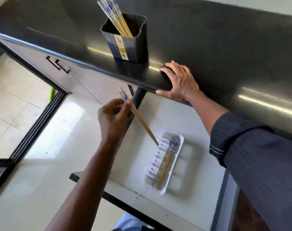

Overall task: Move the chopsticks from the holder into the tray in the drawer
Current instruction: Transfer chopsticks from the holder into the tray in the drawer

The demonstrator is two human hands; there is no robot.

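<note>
Above the open drawer [183, 114], the left hand [114, 117] pinches thin stiff bamboo chopsticks [142, 123] near their blue patterned tops, tips reaching the far end of the white slotted plastic tray [163, 160], while the right hand [178, 81] lies spread on the dark counter's [225, 47] front edge; light and smooth, they probably slip easily.

Holder [125, 39] on counter [208, 47]; tray [163, 162] in drawer [191, 189] below.

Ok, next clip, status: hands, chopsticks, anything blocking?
Left hand holding chopsticks, tips at the tray edge. Right hand flat on the counter edge. Several already in tray, more in holder. Nothing blocking.
</note>
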